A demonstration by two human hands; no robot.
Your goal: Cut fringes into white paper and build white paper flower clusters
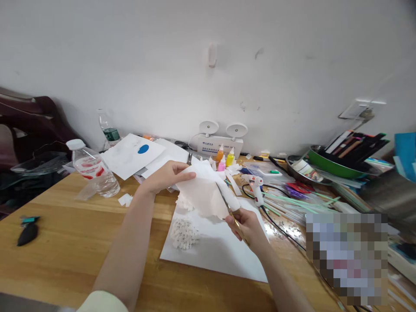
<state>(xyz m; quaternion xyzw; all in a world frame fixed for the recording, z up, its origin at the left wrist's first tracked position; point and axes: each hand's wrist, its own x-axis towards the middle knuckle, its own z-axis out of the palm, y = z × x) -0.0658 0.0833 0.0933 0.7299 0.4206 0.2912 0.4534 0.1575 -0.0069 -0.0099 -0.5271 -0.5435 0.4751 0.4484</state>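
Scissors [231, 207] meet paper just right of the frame's centre, and that contact is what matters here. The right hand [244, 225] grips the handles low, fingers curled through and around them, and the blades run up and to the left from the hand, so the tool's long axis slants toward the upper left of the frame. How far the blades stand apart cannot be told; they look close to shut, their upper part lying against the paper's edge.

The white paper sheet [203, 190] hangs above the desk, held from the opposite side. The left hand [167, 175] pinches its upper left edge, thumb on top and fingers folded behind, closed firmly on the sheet. The paper thus lies up and to the left of the right hand's fingers and directly to the right of the left hand's. Its lower border looks ragged, cut into small pieces.

Below both hands a larger flat white sheet [224, 253] rests on the wooden table [65, 251], with a pile of small white cuttings [183, 233] on its left part, under the held paper. A glue gun [256, 187] lies just beyond the scissors to the right, and a plastic water bottle [94, 169] stands well apart at the left.
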